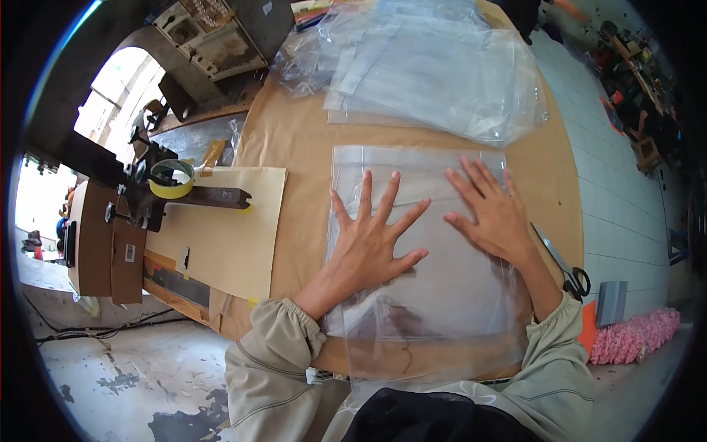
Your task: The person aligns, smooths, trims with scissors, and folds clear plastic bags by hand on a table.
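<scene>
Clear plastic sheets or bags (456, 295) lie flat on the brown-covered table (302, 184) in front of me, the lower one hanging toward my lap. My left hand (374, 241) rests on the plastic with its fingers spread wide. On the right half of the same plastic lies my right hand (492, 217), fingers stretched out and slightly apart. Neither hand grips anything. Scissors with black handles (574, 278) lie to the right of my right forearm, at the table's edge.
A pile of clear plastic bags (442, 74) covers the far side of the table. To the left are a machine arm (213, 197) with a yellow tape roll (171, 180), a cream board (250, 250) and a cardboard box (96, 236). A pink textured bundle (635, 336) sits at the lower right.
</scene>
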Demonstrator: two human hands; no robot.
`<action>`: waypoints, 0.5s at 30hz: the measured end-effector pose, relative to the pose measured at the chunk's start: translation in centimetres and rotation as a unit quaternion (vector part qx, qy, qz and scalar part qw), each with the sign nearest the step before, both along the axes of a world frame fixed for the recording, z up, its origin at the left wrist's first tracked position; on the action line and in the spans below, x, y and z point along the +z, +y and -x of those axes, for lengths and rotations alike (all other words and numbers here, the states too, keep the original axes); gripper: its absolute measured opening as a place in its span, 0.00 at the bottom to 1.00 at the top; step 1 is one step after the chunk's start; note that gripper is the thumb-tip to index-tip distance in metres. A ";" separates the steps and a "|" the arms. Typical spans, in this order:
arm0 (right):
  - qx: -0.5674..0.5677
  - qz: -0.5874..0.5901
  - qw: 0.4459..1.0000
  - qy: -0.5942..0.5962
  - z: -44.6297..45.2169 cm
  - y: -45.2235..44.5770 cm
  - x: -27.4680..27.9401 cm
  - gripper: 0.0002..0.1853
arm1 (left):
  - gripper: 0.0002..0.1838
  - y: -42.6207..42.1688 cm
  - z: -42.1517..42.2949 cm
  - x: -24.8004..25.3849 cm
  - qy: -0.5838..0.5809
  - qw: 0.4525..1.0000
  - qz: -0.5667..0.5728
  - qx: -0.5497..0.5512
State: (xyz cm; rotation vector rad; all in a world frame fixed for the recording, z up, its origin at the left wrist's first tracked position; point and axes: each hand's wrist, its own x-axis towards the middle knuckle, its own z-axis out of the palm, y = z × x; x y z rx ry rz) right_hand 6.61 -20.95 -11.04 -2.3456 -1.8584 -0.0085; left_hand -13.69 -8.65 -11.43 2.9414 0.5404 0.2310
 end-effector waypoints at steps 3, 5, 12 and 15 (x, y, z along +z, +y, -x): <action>-0.024 0.007 1.000 -0.006 -0.3 -0.4 -0.1 0.37 | 0.37 0.1 0.0 0.1 -0.003 1.000 -0.004 0.004; -0.030 -0.006 1.000 -0.003 -0.5 -0.3 -0.4 0.37 | 0.37 0.1 0.0 0.0 -0.009 1.000 -0.010 0.004; 0.021 0.078 0.996 0.037 -4.7 1.1 2.6 0.26 | 0.41 0.5 0.2 0.1 -0.019 1.000 -0.015 -0.006; 0.067 0.213 0.968 0.112 -6.2 1.9 5.7 0.24 | 0.39 3.5 0.7 0.6 -0.101 0.986 0.125 0.035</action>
